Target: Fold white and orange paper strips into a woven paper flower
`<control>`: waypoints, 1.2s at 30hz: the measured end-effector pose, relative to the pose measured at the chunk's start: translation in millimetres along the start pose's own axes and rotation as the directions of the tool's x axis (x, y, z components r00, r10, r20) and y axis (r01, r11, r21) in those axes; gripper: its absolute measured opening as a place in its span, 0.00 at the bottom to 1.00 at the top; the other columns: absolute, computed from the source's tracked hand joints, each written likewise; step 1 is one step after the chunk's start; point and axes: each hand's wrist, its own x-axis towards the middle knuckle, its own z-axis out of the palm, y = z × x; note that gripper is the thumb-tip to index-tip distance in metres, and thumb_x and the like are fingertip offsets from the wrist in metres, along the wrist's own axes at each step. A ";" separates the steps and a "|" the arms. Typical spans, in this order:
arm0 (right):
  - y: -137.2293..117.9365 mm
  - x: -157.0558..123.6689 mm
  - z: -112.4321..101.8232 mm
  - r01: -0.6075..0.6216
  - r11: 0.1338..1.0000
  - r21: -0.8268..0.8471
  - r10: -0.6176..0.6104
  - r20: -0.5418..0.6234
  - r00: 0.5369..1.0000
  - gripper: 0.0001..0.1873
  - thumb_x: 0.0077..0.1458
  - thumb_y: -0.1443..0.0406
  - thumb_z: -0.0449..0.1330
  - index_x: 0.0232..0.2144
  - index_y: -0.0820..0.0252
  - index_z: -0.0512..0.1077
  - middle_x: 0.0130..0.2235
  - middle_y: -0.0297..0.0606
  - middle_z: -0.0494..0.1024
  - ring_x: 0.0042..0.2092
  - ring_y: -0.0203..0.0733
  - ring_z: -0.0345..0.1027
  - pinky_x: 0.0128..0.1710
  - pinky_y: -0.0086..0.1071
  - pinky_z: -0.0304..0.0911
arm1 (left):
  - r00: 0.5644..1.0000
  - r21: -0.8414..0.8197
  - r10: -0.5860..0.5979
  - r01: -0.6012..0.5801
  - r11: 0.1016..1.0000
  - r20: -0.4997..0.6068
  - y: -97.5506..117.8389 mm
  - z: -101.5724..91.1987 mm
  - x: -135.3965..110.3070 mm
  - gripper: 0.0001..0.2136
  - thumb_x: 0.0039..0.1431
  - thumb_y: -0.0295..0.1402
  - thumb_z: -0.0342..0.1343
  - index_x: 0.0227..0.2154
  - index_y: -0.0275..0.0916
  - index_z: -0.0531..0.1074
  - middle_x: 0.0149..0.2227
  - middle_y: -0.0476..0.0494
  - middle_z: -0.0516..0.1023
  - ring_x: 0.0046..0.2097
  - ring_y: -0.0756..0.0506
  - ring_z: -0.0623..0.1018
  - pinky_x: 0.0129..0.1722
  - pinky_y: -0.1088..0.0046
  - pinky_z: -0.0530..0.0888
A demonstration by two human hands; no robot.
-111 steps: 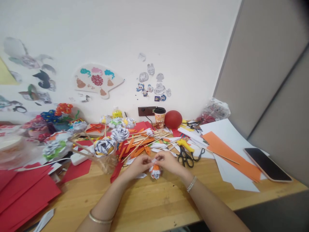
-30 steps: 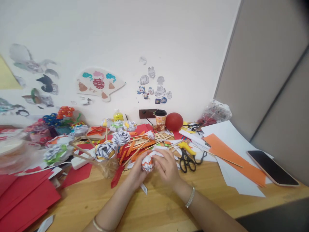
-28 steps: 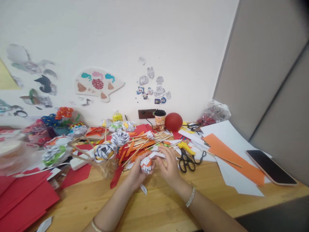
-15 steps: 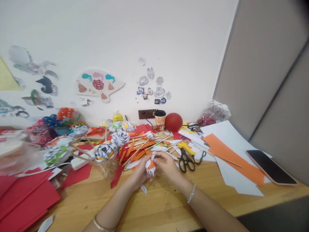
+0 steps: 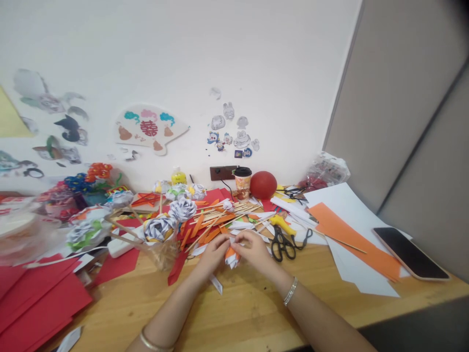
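Note:
Between my two hands is a small white-and-orange paper flower (image 5: 231,256), its layered white petals facing down toward me. My left hand (image 5: 215,254) pinches it from the left side, fingertips at its upper end. From the right, my right hand (image 5: 252,249) grips the same flower, thumb and forefinger meeting the left fingertips. Part of the flower is hidden behind the fingers. A white paper strip (image 5: 216,284) lies on the wood just below my left hand. Black-handled scissors (image 5: 283,244) lie to the right of my right hand.
Wooden sticks (image 5: 216,215) and orange paper scraps lie beyond my hands. Finished paper roses (image 5: 159,227) stand at left, near red sheets (image 5: 40,303). A yellow glue gun (image 5: 283,225), paper cup (image 5: 242,185), red ball (image 5: 264,185), orange sheets (image 5: 359,239) and phone (image 5: 410,253) are further right.
My left hand's fingers have shifted up and closed toward the flower's top, meeting my right fingertips. The flower has moved slightly right, and more of the white strip beneath shows.

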 end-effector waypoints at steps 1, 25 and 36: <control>0.4 0.6 -0.2 -0.006 1.000 -0.009 0.006 0.002 1.000 0.04 0.45 0.64 0.58 0.25 0.60 0.69 0.30 0.35 0.72 0.35 0.38 0.64 0.37 0.31 0.59 | 1.000 0.034 0.016 -0.017 0.999 0.016 -1.0 -2.2 1.1 0.07 0.47 0.33 0.51 0.28 0.36 0.71 0.32 0.46 0.73 0.38 0.46 0.71 0.40 0.73 0.66; 21.1 5.6 -4.4 -0.197 0.934 0.298 0.106 0.298 0.949 0.10 0.42 0.61 0.61 0.26 0.62 0.67 0.26 0.31 0.67 0.28 0.32 0.61 0.27 0.25 0.57 | 0.969 0.015 -0.079 0.077 0.997 0.235 0.5 -17.1 -0.6 0.11 0.43 0.37 0.59 0.24 0.34 0.65 0.20 0.51 0.68 0.23 0.53 0.66 0.24 0.79 0.62; 19.1 1.1 1.4 -0.160 0.987 0.022 0.151 0.225 0.963 0.06 0.42 0.66 0.60 0.21 0.63 0.67 0.22 0.29 0.68 0.24 0.31 0.59 0.23 0.24 0.53 | 0.983 0.234 -0.009 -0.034 0.972 0.182 -13.4 -16.8 -1.5 0.11 0.44 0.38 0.56 0.18 0.36 0.64 0.19 0.53 0.64 0.23 0.52 0.62 0.21 0.80 0.56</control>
